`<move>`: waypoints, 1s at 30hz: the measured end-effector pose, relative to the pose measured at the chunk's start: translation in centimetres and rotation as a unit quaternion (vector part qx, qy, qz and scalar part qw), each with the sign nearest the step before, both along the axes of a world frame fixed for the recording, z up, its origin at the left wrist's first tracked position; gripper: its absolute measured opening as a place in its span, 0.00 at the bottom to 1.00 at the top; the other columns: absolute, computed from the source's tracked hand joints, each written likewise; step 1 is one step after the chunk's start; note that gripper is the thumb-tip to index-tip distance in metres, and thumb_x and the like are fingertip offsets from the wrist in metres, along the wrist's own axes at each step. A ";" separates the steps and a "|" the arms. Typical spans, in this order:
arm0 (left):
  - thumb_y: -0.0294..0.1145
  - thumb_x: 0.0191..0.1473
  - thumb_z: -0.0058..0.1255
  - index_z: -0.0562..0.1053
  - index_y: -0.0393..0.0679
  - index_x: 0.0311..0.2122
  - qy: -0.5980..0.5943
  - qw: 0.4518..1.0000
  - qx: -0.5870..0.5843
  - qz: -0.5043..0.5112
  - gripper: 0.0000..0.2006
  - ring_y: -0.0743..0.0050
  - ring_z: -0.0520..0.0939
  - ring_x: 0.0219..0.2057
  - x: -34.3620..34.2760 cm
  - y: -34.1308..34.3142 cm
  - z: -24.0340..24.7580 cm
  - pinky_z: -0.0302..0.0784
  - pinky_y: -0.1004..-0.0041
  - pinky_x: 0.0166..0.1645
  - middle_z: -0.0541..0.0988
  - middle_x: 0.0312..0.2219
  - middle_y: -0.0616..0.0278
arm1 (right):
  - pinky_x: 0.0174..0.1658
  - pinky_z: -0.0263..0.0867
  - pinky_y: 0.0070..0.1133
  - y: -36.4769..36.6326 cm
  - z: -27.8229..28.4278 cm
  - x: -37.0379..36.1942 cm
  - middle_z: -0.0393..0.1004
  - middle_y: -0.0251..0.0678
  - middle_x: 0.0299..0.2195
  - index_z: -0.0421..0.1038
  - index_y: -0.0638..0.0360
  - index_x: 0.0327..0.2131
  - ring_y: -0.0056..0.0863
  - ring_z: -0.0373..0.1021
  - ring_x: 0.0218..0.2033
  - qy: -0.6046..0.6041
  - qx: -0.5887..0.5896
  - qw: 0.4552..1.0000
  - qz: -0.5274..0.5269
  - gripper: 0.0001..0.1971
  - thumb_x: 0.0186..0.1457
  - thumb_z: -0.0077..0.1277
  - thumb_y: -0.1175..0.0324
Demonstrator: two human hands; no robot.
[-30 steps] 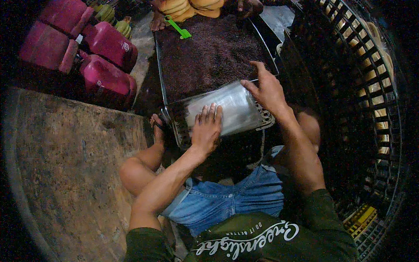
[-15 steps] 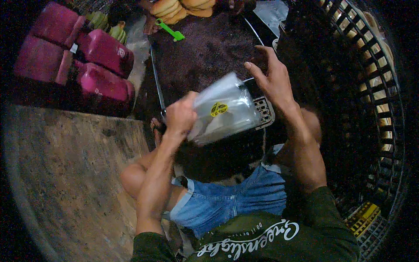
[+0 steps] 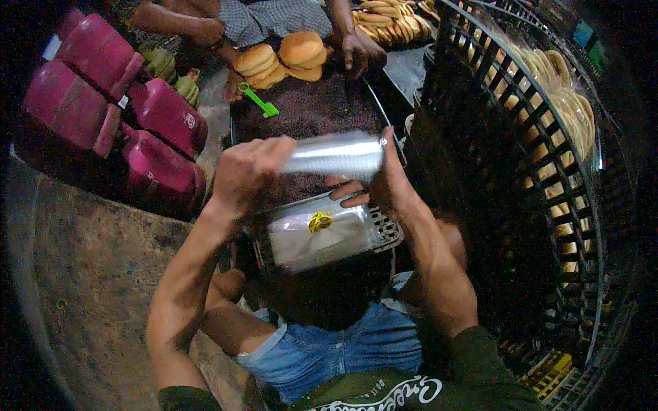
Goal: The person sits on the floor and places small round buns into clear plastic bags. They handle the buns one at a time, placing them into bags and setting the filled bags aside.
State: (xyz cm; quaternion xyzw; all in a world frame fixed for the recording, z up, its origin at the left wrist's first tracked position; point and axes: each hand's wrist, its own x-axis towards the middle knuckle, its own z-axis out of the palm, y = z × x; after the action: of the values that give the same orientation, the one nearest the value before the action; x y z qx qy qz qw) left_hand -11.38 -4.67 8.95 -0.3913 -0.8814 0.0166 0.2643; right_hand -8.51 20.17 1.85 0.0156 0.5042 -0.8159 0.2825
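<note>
A bundle of clear plastic bags point(image 3: 332, 154) is stretched between my hands above the dark tray, smeared by motion. My left hand point(image 3: 255, 170) is closed round its left end. At the right end, my right hand point(image 3: 384, 171) has its thumb up along the edge and its fingers curled under. Just below, more clear plastic bags point(image 3: 288, 240) with a yellow and black round mark lie in a light plastic basket point(image 3: 392, 235) in front of my knees.
The dark crumb-covered tray point(image 3: 301, 113) holds stacked buns point(image 3: 301, 51) and a green plastic tool point(image 3: 259, 101). Another person's hand point(image 3: 360, 51) rests at its far edge. Maroon jerrycans point(image 3: 161, 164) stand left; a tall black crate point(image 3: 548, 120) with bagged flat breads rises right.
The bags in my left hand have gone up and left, uncovering the marked bags in the basket. My right hand has come in to their right end. The view shows more of the far side.
</note>
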 end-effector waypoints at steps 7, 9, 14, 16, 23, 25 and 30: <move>0.39 0.50 0.51 0.72 0.50 0.49 0.086 0.987 -0.040 -0.131 0.19 0.65 0.79 0.41 0.7 -1.8 2.2 0.75 0.67 0.48 0.77 0.42 0.59 | 0.45 0.69 0.26 -1.8 1.2 2.4 0.75 0.35 0.40 0.68 0.62 0.49 0.27 0.73 0.40 0.031 -0.073 0.984 -0.157 0.24 0.52 0.58 0.60; 0.42 0.51 0.51 0.71 0.49 0.50 0.102 0.987 0.051 -0.112 0.21 0.65 0.78 0.43 0.0 -2.5 0.0 0.74 0.67 0.49 0.77 0.43 0.59 | 0.45 0.70 0.26 -1.1 3.4 3.6 0.75 0.37 0.40 0.69 0.64 0.47 0.28 0.72 0.40 0.083 -0.087 0.969 -0.217 0.20 0.54 0.57 0.64; 0.49 0.51 0.49 0.69 0.47 0.52 -0.039 0.795 0.599 0.092 0.25 0.64 0.76 0.45 8.0 0.1 -1.0 0.70 0.67 0.52 0.75 0.45 0.59 | 0.44 0.70 0.24 -1.0 6.3 5.0 0.76 0.38 0.39 0.69 0.67 0.46 0.26 0.72 0.40 0.149 -0.090 0.957 -0.231 0.22 0.54 0.59 0.61; 0.52 0.52 0.48 0.68 0.47 0.53 -0.158 0.591 0.786 0.092 0.27 0.64 0.75 0.46 9.4 2.5 -1.6 0.69 0.67 0.53 0.74 0.46 0.60 | 0.44 0.68 0.21 -0.3 4.4 4.8 0.76 0.38 0.39 0.70 0.68 0.45 0.23 0.71 0.40 0.185 -0.007 0.968 -0.169 0.22 0.53 0.60 0.60; 0.62 0.53 0.46 0.65 0.44 0.56 -0.235 0.270 0.934 0.015 0.35 0.63 0.71 0.50 9.7 5.6 -1.4 0.64 0.67 0.58 0.72 0.49 0.60 | 0.51 0.64 0.25 -0.5 5.8 6.9 0.76 0.34 0.39 0.71 0.64 0.46 0.26 0.70 0.44 0.279 0.148 0.945 -0.079 0.21 0.54 0.59 0.60; 0.65 0.53 0.45 0.64 0.43 0.57 -0.276 0.242 0.926 -0.085 0.37 0.62 0.70 0.51 9.7 5.0 -2.4 0.63 0.66 0.59 0.71 0.50 0.60 | 0.51 0.64 0.24 -0.3 6.9 7.3 0.76 0.35 0.39 0.71 0.65 0.46 0.26 0.70 0.44 0.273 0.103 0.950 -0.108 0.20 0.55 0.59 0.60; 0.65 0.57 0.40 0.60 0.44 0.60 -0.338 0.276 0.878 -0.197 0.37 0.64 0.65 0.57 9.0 3.1 -4.8 0.55 0.65 0.64 0.67 0.55 0.57 | 0.48 0.66 0.24 -3.0 5.9 6.3 0.75 0.36 0.42 0.69 0.64 0.46 0.25 0.69 0.44 0.254 0.162 0.937 -0.176 0.22 0.56 0.58 0.56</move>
State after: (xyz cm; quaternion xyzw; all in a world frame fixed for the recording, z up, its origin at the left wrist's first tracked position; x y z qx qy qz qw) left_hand -2.36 -1.54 4.20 -0.0552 -0.2703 -0.9535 0.1215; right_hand -2.25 17.15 7.80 -0.0584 0.6735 -0.7368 -0.0094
